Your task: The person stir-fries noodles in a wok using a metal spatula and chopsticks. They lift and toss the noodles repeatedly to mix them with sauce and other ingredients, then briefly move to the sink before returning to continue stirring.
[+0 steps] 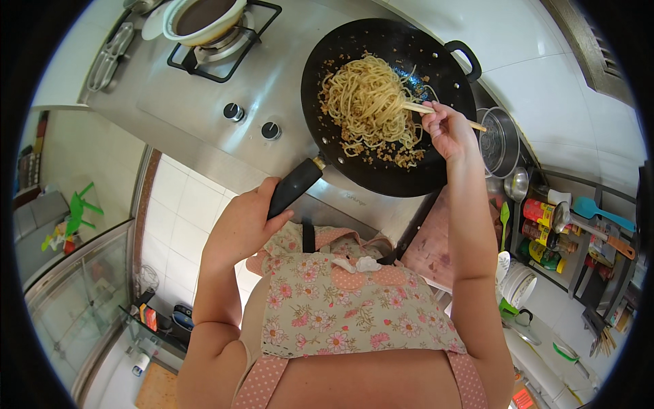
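A black wok [357,176] sits over the right side of the stainless-steel gas stove. My left hand [245,220] grips its thick black handle [296,186]. Inside lies a mound of noodles [368,97], with browned minced bits [393,153] scattered around and below it. My right hand [448,130] holds a pair of light chopsticks [416,107] over the wok's right side. Their tips reach into the noodles, and the back ends stick out past my hand. The burner under the wok is hidden.
A pot of dark liquid [204,15] stands on the left burner, above two stove knobs [233,112]. Right of the wok are a round metal pan [498,140], a stained reddish board [429,240] and a rack [577,286] with jars. White bowls [518,286] stand lower right.
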`<state>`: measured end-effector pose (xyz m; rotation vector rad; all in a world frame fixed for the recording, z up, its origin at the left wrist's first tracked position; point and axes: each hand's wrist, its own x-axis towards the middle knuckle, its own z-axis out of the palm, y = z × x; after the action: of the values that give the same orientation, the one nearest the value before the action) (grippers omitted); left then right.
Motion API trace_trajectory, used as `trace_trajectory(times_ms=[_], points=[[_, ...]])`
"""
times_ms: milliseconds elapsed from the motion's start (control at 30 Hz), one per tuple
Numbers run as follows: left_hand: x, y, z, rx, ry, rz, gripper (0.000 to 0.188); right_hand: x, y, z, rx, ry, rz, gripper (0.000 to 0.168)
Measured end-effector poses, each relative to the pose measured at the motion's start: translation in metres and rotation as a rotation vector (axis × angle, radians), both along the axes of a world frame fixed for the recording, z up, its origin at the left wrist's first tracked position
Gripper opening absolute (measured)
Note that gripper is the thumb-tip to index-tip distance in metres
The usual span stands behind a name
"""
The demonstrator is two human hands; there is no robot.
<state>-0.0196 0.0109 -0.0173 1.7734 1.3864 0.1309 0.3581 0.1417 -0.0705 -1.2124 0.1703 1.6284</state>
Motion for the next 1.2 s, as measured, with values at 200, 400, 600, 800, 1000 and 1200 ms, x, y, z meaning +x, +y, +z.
trace_trajectory(times_ms=[200,400,600,800,1000,1200], points=[[0.0,0.001,0.0,-0.017,0.002,0.003,0.044,0.007,-0.015,0.032,0.141,0.109,-0.044,0.021],[0.0,0.0,0.001,-0.003,0.003,0.002,0.044,0.016,-0.019,0.078,0.301,0.164,-0.172,0.023],[0.001,0.001,0.0,-0.007,0.008,-0.007,0.044,0.008,-0.009,0.075,0.437,-1.006,0.031,0.022],[0.001,0.0,0.002,-0.052,0.043,0.026,0.046,-0.023,-0.05,0.093,0.539,-1.311,0.49,0.021],[0.002,0.002,0.005,-0.067,0.043,0.023,0.046,-0.064,-0.062,0.039,1.155,-1.441,0.788,0.009],[0.001,0.0,0.002,-0.014,0.014,0.002,0.044,-0.051,-0.033,0.022,1.065,-1.753,0.42,0.009]])
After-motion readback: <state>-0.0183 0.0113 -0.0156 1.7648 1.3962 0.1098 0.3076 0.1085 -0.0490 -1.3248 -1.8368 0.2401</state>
